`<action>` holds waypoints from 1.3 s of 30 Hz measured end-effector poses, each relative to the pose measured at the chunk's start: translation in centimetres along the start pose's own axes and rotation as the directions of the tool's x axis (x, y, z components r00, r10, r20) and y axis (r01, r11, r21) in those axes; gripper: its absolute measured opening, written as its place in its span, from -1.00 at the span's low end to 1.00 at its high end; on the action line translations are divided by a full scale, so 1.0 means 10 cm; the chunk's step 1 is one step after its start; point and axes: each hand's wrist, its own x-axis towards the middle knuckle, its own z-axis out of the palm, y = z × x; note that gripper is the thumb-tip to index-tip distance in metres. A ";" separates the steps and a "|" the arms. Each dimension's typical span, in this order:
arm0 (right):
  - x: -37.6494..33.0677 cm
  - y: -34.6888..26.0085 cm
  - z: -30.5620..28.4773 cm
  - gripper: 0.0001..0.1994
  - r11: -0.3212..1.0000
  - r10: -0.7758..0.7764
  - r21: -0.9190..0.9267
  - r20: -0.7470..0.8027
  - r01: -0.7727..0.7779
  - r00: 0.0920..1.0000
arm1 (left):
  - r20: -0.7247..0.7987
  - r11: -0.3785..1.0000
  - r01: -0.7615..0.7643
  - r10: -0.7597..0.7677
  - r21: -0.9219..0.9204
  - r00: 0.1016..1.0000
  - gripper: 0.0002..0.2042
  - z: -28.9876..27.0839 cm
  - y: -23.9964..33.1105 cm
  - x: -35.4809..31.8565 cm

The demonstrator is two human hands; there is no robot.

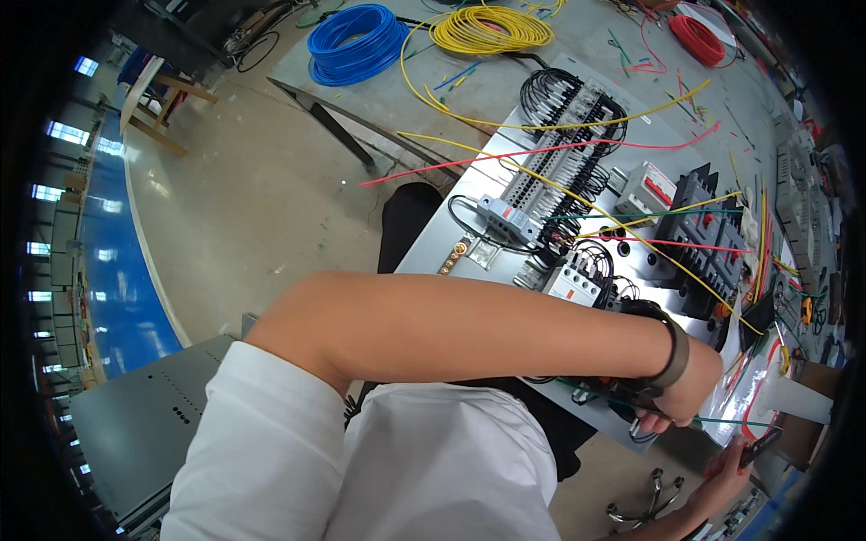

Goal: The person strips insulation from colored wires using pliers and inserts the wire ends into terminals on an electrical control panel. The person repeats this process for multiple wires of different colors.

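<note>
My left arm reaches across the view, a dark watch on its wrist. My left hand is closed, its fingers curled under at the panel's near right edge. A green wire runs out of it to the right. My right hand, lower right, grips a dark plier-like tool with a bit of red. The tool's tip is close to the wire's end; whether they touch I cannot tell. Beneath my left forearm lies a metal mounting panel with a terminal block row and a white breaker.
Coils of blue wire, yellow wire and red wire lie on the far table. Loose yellow and red wires cross above the panel. A grey cabinet panel is at left, a wheeled chair base below right.
</note>
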 end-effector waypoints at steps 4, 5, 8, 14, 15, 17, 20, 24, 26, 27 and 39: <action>0.12 -0.02 -0.05 -0.83 0.997 0.064 -0.031 -0.018 -0.064 0.998 | 0.072 0.999 0.039 -0.038 -0.013 0.997 -0.71 0.01 -0.08 -0.01; 0.14 -0.03 -0.04 -0.82 0.997 0.067 -0.044 -0.023 -0.068 0.998 | 0.090 0.999 0.046 -0.044 -0.018 0.995 -0.70 0.03 -0.09 0.01; 0.21 -0.02 -0.07 -0.80 0.995 0.089 -0.031 -0.032 -0.090 0.996 | 0.116 0.996 0.058 -0.049 -0.069 0.992 -0.72 0.06 -0.08 -0.02; 0.20 0.01 -0.04 -0.77 0.997 0.038 -0.063 -0.015 -0.039 0.999 | 0.119 0.982 0.056 -0.034 -0.180 0.992 -0.77 0.12 -0.10 -0.08; 0.18 0.01 -0.03 -0.76 0.997 0.042 -0.061 -0.021 -0.044 0.999 | 0.111 0.983 0.052 -0.032 -0.178 0.993 -0.77 0.13 -0.10 -0.09; 0.18 -0.02 -0.05 -0.76 0.997 0.050 -0.052 -0.007 -0.050 0.999 | 0.094 0.983 0.032 -0.015 -0.181 0.995 -0.80 0.12 -0.09 -0.11; 0.14 0.07 0.02 -0.80 0.988 0.085 -0.125 -0.090 -0.096 0.992 | 0.013 0.990 0.006 -0.004 -0.144 1.000 -0.75 0.15 -0.08 -0.21; 0.10 -0.12 0.14 -0.79 0.994 0.061 -0.086 -0.002 -0.061 0.998 | 0.046 0.956 0.096 -0.087 -0.277 0.995 -0.73 0.06 -0.01 -0.40; 0.06 -0.31 0.22 -0.81 0.995 0.080 -0.066 0.045 -0.077 0.996 | -0.002 0.935 0.110 -0.118 -0.337 0.993 -0.78 0.06 0.07 -0.54; 0.00 -0.34 0.21 -0.83 0.996 0.064 -0.065 0.068 -0.060 0.996 | -0.027 0.944 0.107 -0.121 -0.313 0.992 -0.80 0.06 0.09 -0.65; -0.19 -0.41 0.34 -0.88 1.000 -0.016 0.017 0.249 0.012 0.968 | -0.422 0.933 0.226 -0.331 -0.280 0.844 -0.87 0.18 0.16 -1.19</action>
